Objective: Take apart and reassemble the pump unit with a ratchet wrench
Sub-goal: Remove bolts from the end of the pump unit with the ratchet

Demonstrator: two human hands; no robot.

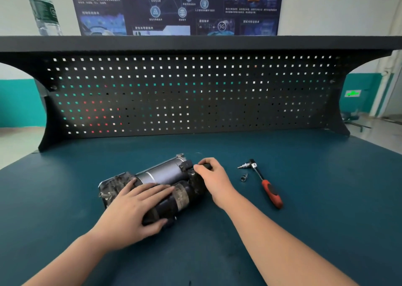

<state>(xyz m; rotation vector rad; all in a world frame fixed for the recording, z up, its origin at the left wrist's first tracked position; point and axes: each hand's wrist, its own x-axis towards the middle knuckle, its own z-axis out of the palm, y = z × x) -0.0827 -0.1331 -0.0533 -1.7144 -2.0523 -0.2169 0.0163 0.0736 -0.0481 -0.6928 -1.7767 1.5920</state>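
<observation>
Grey-and-black pump unit (165, 184) lying on blue-green bench mat (304, 220). Left hand (132, 211) pressed flat across its body, fingers extended — right hand (212, 180) gripping a black fitting at its far end. Ratchet wrench (264, 182) beside, untouched.

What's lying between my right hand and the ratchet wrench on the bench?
Nothing blocks it. The right hand grips the pump, and bare mat separates it from the wrench. A small socket lies just left of the wrench's shaft.

Even, soft indoor light; wide-angle bending and blur at edges.
</observation>
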